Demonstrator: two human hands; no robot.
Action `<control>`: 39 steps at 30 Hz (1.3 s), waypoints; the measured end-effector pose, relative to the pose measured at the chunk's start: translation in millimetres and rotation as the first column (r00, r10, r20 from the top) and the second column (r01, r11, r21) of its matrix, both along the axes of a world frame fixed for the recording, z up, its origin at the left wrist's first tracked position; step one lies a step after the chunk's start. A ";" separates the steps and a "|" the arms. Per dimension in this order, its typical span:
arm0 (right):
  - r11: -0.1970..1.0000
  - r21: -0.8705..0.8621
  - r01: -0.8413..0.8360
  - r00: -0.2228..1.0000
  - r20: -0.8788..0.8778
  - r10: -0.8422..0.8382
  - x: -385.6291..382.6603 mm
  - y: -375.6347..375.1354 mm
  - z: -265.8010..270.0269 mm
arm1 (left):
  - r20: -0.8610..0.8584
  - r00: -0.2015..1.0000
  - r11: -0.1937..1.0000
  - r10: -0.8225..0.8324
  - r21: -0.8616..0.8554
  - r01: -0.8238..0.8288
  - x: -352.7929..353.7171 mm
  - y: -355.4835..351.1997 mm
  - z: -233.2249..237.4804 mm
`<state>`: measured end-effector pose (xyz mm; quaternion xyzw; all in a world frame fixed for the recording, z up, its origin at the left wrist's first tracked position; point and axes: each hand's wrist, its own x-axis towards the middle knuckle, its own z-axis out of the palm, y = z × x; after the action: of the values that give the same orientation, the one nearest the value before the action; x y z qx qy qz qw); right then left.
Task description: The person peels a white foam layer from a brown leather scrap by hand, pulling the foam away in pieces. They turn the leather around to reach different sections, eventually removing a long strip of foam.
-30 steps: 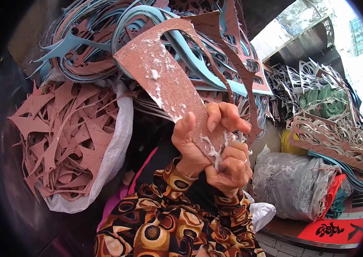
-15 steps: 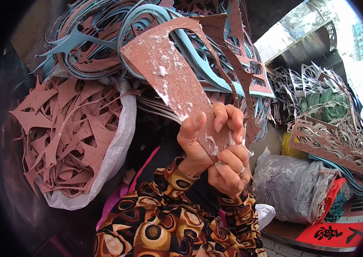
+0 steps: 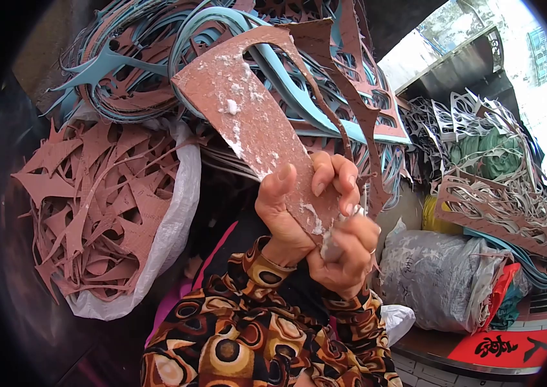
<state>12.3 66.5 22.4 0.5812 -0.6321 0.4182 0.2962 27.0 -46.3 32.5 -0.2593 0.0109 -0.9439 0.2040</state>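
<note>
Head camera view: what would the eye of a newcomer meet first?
First the reddish-brown flat cut-out sheet, flecked with white flakes, held up in the centre by the left hand and the right hand. Left of it stands a white plastic sack full of reddish-brown offcuts; behind lies a heap of blue and brown cut strips.

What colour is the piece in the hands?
The piece is reddish-brown with white smears; head view.

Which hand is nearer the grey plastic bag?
Right. The right hand sits just left of the grey plastic bag; the left hand is farther left, gripping the reddish sheet.
</note>
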 end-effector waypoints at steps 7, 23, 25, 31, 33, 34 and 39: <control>0.957 0.158 0.244 0.966 -0.124 -0.226 8.8 -4.0 24.3 | -0.027 0.999 0.999 -0.017 0.037 0.018 8.7 -7.9 8.6; 0.950 0.078 0.303 0.952 -0.074 -0.297 11.2 -6.7 15.2 | -0.065 0.998 0.999 0.019 -0.030 -0.021 6.2 -10.6 4.2; 0.947 0.099 0.305 0.951 -0.084 -0.297 11.2 -6.2 17.3 | -0.107 0.994 1.000 0.018 -0.012 -0.019 6.3 -10.6 2.9; 0.940 0.131 0.315 0.946 -0.127 -0.299 10.3 -7.7 22.2 | -0.156 0.988 0.999 0.018 -0.029 -0.023 6.1 -12.8 2.9; 0.953 0.121 0.276 0.959 -0.093 -0.266 10.4 -6.2 22.3 | -0.157 0.987 1.000 0.019 -0.022 -0.023 6.0 -11.9 2.1; 0.946 0.127 0.297 0.952 -0.117 -0.283 11.6 -4.3 22.0 | -0.161 0.987 1.000 0.022 -0.014 -0.024 5.7 -11.5 1.7; 0.955 0.077 0.288 0.955 -0.097 -0.280 7.6 -8.0 16.4 | -0.176 0.984 1.000 0.027 0.004 -0.027 2.8 -10.8 -1.0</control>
<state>19.8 58.5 38.8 0.5144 -0.7140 0.3171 0.3536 29.8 -57.1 31.5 -0.3419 0.0260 -0.9144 0.2154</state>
